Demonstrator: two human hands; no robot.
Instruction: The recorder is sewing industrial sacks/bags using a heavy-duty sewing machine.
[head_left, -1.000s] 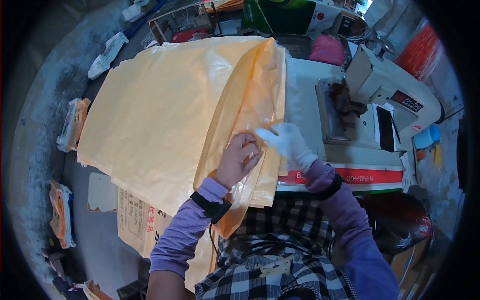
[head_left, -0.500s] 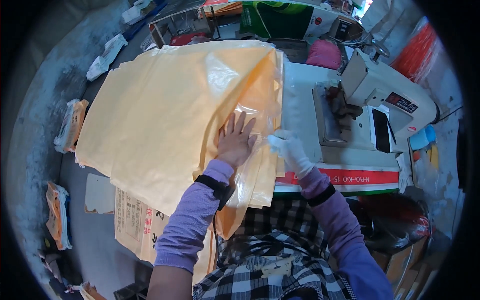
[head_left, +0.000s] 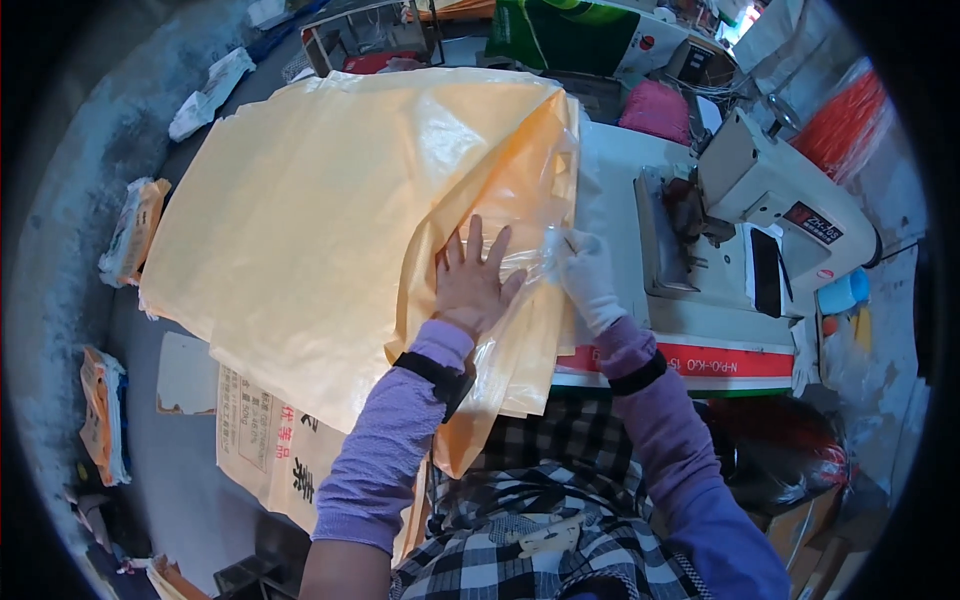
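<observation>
Pressing: left hand [head_left: 472, 288], bare and palm down, its fingers straight and spread apart, gripping nothing; it lies flat inside the raised mouth of the top yellow bag [head_left: 518, 175].
Pinching: right hand [head_left: 588, 272], in a white glove, its fingertips closed on the edge of some clear plastic film [head_left: 535, 252]; the exact bend of each finger is too small to tell.
Between the hands: the film, shiny and wrinkled, spanning from beside the left thumb to the glove.
Bag mouth: a loose fold standing up just left of the bare hand, its orange inner face showing beyond the fingertips.
Wrists: purple sleeves [head_left: 380, 460] on both arms, a black strap around each.
Under the hands: a fanned stack of plain yellow bags [head_left: 270, 230], reaching well out to the left, with the top bag at its right side.
Lower left: a printed bag [head_left: 250, 435], partly covered by the stack.
Right of the glove: a pale sewing machine [head_left: 775, 185] on a white tabletop [head_left: 615, 165], apart from both hands.
Behind the table: a pink bundle [head_left: 655, 108], near the machine.
Far right: red strands [head_left: 845, 120] above a blue cup [head_left: 843, 291].
</observation>
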